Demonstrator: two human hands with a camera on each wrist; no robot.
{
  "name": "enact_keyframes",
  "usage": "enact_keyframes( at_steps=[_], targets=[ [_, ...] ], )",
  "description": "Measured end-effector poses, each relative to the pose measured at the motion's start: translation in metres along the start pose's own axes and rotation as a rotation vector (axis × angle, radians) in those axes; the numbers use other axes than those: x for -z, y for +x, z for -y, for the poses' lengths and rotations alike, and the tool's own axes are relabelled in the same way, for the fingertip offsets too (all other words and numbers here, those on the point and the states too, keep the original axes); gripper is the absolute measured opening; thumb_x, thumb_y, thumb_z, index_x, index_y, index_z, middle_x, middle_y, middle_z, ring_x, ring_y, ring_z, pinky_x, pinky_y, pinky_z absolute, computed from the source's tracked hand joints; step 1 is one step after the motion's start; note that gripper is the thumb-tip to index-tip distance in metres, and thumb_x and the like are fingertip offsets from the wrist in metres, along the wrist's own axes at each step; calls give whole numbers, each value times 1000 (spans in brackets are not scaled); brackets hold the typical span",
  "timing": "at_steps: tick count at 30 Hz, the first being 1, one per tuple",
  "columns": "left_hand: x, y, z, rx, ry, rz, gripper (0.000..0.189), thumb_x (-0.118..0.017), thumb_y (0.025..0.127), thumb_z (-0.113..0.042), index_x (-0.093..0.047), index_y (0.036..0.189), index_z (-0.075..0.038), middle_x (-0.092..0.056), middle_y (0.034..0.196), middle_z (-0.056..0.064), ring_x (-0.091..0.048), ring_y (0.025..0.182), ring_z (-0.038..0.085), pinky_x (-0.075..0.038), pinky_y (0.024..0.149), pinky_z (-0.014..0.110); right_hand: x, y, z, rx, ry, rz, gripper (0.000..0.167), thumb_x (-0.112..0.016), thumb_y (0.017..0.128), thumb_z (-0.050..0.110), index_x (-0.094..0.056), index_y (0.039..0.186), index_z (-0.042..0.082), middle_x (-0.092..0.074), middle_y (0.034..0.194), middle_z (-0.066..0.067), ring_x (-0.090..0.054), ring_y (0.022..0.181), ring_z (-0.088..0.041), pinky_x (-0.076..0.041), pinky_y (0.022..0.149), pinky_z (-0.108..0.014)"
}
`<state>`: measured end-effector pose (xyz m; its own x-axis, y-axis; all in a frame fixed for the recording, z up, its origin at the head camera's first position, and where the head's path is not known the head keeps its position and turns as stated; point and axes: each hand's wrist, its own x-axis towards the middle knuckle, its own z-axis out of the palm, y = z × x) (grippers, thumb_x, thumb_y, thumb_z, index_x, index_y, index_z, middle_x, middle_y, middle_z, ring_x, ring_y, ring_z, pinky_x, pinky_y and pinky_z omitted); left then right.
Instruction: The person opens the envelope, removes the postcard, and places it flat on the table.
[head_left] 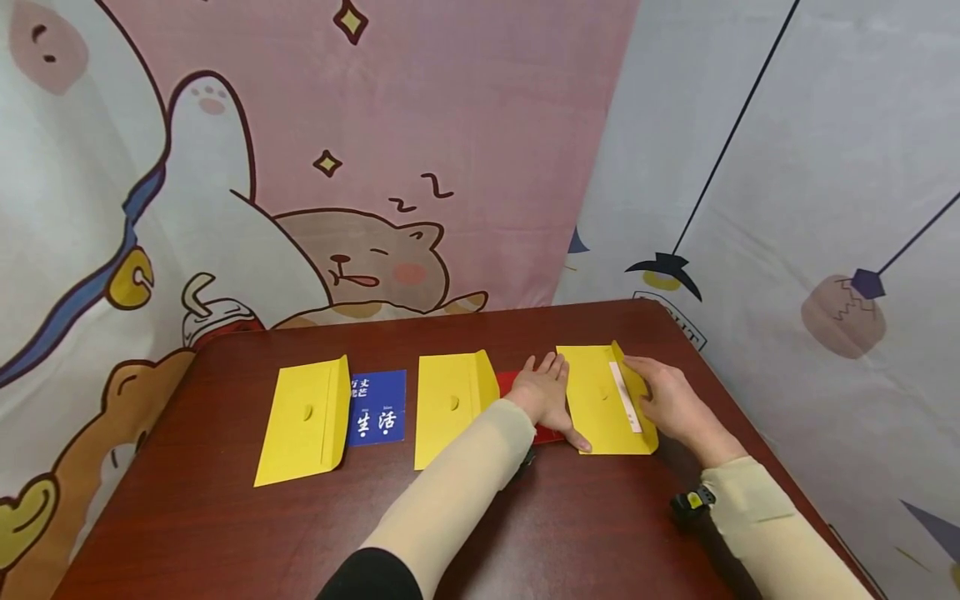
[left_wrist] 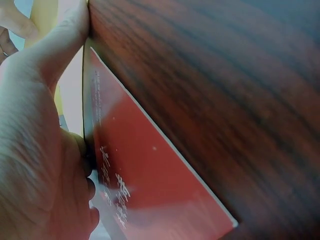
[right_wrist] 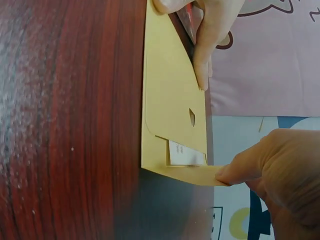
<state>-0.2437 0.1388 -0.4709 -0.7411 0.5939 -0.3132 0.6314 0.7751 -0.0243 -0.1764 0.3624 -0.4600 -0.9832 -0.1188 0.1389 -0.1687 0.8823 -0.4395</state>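
On the right of the table, a yellow envelope point(head_left: 588, 404) lies with its flap point(head_left: 637, 396) raised. A white card point(right_wrist: 186, 154) shows as a narrow strip at its mouth. My right hand point(head_left: 678, 408) pinches the flap's edge between thumb and fingers. Along the opposite side of the envelope rests my left hand point(head_left: 542, 393), thumb and fingers spread and fairly straight. Beneath that hand and beside the envelope is a red card point(left_wrist: 150, 170) with white script, partly covered in the head view.
Two more yellow envelopes, one in the middle point(head_left: 442, 417) and one at the left point(head_left: 300, 425), lie on the brown table point(head_left: 585, 533). Between them is a blue card point(head_left: 378, 408) with white characters. A cartoon-printed cloth point(head_left: 480, 125) hangs behind the table.
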Motion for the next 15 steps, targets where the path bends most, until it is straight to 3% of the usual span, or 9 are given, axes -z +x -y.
enact_keyframes(
  at_steps=[8,15],
  targets=[
    [1,-1,1,3,6,8,148,-58,61,-102,-9,172,-16,-9,177,-1,-4,162,18,-10,129,43,0,-1,-5,-10,-16,13,66,-73,82,-20,-55,145,-13,-53,147,-33,-55,131,-52,-50,100,-61],
    [-1,0,0,-1,12,1,149,-57,61,-103,-9,172,-15,-8,178,0,-4,162,19,-10,129,44,-3,-4,-11,-9,24,2,61,-75,83,-18,-57,141,-15,-58,139,-35,-62,119,-50,-53,96,-61]
  ],
)
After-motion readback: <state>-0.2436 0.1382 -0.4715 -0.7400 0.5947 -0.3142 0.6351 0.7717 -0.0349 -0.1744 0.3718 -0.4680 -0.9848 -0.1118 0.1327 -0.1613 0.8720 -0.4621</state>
